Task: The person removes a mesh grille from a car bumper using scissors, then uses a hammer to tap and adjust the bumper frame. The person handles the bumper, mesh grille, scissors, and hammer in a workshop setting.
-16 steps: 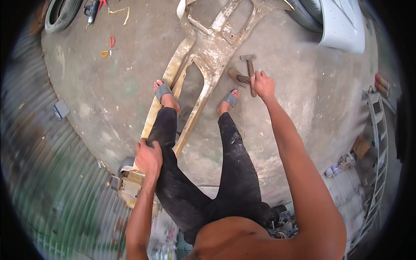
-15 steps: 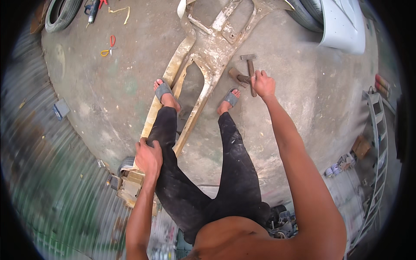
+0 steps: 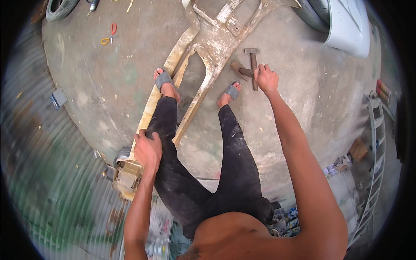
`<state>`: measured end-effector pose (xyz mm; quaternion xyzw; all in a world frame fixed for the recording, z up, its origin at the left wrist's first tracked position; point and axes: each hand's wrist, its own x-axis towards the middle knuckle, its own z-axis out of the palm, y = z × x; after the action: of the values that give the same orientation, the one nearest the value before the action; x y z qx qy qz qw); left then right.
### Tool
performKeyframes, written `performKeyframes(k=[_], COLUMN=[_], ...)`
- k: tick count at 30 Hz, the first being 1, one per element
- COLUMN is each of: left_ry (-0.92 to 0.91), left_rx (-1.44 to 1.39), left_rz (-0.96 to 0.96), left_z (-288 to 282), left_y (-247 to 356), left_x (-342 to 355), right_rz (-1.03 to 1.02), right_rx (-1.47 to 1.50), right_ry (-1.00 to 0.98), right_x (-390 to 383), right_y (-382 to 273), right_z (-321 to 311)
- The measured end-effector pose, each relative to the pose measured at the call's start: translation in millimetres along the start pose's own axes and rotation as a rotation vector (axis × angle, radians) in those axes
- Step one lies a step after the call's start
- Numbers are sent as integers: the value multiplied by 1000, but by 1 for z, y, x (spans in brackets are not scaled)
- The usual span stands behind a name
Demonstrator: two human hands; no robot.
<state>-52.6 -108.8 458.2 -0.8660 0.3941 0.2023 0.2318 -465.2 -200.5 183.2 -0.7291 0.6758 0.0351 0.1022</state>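
Observation:
My right hand [image 3: 266,79] is closed round the handle of a hammer [image 3: 237,66], whose rusty head points left, low over the concrete floor. Lying under and beside it is a second hammer [image 3: 252,51], its handle partly behind the held one. My left hand [image 3: 148,150] rests by my left knee, fingers apart and slightly bent; whether it also touches the panel is unclear. A long, worn metal vehicle body panel [image 3: 212,50] with large cut-outs and flaking pale paint stretches from beside that knee toward the far side. My left sandalled foot is on its strip.
Scissors [image 3: 111,34] with red and yellow handles lie at far left, below a tyre [image 3: 62,9]. A white curved panel [image 3: 349,30] leans near tyres at far right. An aluminium ladder [image 3: 376,160] stands right; corrugated sheeting [image 3: 56,173] borders the left.
My right hand has lifted and shifted slightly with the hammer, turning its head. The view has shifted a little. My left hand stays by the knee.

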Motion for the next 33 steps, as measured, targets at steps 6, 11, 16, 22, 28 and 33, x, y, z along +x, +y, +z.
performKeyframes(k=[6, 11, 16, 22, 28, 33], left_ry=[-62, -83, 27, 23, -63, -21], left_rx=[-9, -12, -25, -16, -39, -61], left_rz=[-44, -59, -12, 0, -52, -29], left_z=[-3, -5, 5, 3, 2, 4], left_y=[1, 4, -5, -10, -7, -9], left_x=[-2, -3, -3, 0, 3, -5], right_rz=[8, 15, 31, 12, 55, 35], right_rx=[-31, -10, -24, -56, -59, -31], right_ry=[-38, -37, -18, -66, -1, -104], right_x=[-2, -5, -9, -1, -1, 1], right_y=[-6, -17, -20, -17, 0, -10], right_z=[-4, -11, -6, -9, -2, -8])
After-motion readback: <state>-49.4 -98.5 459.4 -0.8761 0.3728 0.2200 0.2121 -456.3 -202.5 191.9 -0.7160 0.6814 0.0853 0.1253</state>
